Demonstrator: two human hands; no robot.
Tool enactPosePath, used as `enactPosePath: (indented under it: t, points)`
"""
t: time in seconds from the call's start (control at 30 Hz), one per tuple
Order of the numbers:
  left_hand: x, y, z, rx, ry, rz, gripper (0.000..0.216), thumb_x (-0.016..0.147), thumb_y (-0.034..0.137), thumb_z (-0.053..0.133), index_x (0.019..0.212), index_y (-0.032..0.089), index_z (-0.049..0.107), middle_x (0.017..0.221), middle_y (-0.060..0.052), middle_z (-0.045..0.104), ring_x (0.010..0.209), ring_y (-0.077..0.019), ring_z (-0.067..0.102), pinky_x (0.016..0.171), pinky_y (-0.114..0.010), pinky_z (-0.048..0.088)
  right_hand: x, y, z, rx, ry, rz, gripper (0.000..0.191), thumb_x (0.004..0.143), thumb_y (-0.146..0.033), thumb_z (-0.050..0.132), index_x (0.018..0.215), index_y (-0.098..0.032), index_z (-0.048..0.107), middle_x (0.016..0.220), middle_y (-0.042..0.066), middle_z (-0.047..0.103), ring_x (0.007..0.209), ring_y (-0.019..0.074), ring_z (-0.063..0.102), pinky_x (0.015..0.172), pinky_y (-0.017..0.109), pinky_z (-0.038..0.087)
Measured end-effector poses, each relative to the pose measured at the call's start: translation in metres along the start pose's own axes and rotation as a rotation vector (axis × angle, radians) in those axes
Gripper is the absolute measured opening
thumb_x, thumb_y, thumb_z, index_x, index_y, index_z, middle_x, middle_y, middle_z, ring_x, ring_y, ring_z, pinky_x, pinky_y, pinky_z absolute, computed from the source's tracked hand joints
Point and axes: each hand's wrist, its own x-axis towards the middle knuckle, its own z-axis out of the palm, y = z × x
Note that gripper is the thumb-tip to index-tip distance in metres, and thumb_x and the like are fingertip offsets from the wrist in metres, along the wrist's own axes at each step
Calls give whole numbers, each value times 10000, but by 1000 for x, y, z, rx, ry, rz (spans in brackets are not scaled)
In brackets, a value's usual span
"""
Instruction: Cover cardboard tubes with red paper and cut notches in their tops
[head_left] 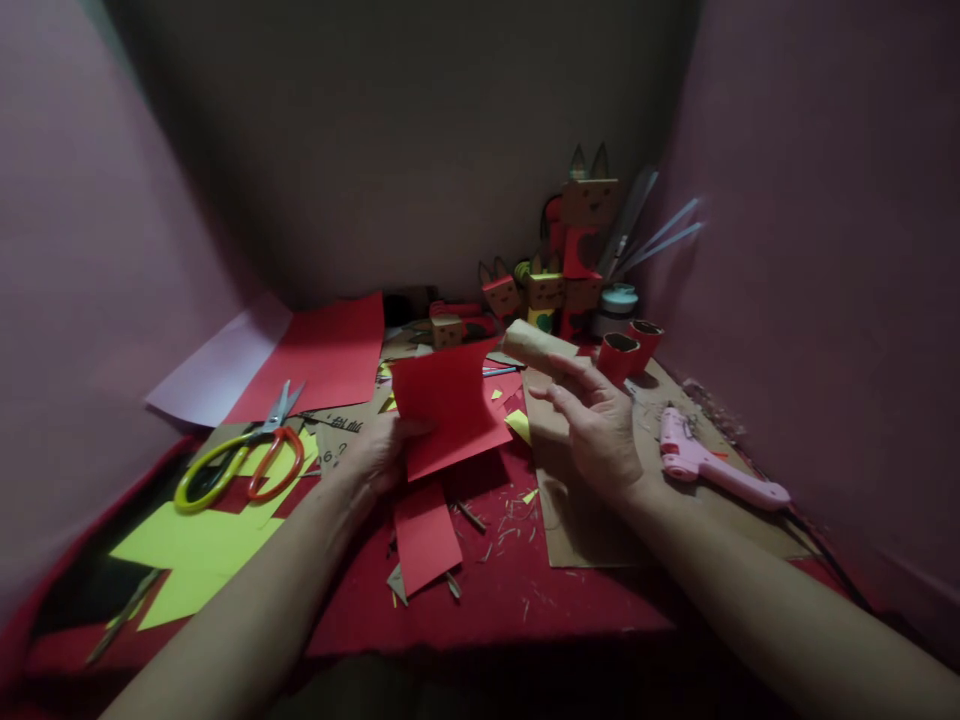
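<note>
My left hand (382,455) pinches the left edge of a red paper piece (454,405), held up over the table and slightly curved. In my right hand (600,425) is a plain cardboard tube (538,342), gripped near its right end and tilted just beyond the paper's upper right corner. Paper and tube are apart. A smaller red paper strip (427,540) lies on the table below the held paper. Past my right hand stand two red-wrapped tubes, a nearer one (618,358) and a farther one (646,345).
Scissors (277,440) with yellow and orange handles lie left on yellow paper (195,550). A pink glue gun (712,465) rests right on a cardboard sheet (577,530). Cardboard animal figures (589,205) and a teal-lidded jar (619,300) stand behind. Red sheets (322,355) lean back left.
</note>
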Motion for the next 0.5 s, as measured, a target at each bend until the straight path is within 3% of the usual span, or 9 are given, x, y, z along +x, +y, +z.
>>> enactPosePath:
  t: [0.2, 0.37, 0.5]
  points:
    - [0, -5, -4, -45, -76, -96, 326, 646, 58, 690, 969, 102, 685, 862, -130, 763, 769, -261, 721, 748, -376, 590, -4, 6, 4, 197, -81, 293, 373, 639, -184, 727, 1003, -228, 657, 1029, 44, 701, 868, 221, 690, 849, 436, 561]
    - [-1, -5, -4, -53, -138, -81, 320, 677, 62, 680, 995, 101, 679, 942, -140, 760, 785, -258, 722, 742, -367, 584, -4, 5, 3, 286, -106, 374, 296, 651, -198, 740, 936, -205, 659, 885, 34, 712, 821, 211, 679, 844, 419, 544]
    - [-5, -4, -2, -56, -210, -85, 330, 702, 102, 688, 1032, 82, 676, 983, -169, 752, 837, -285, 723, 793, -399, 572, -5, 1, 4, 320, -152, 442, 538, 580, -149, 789, 1088, -213, 622, 780, -21, 700, 776, 175, 669, 838, 358, 518]
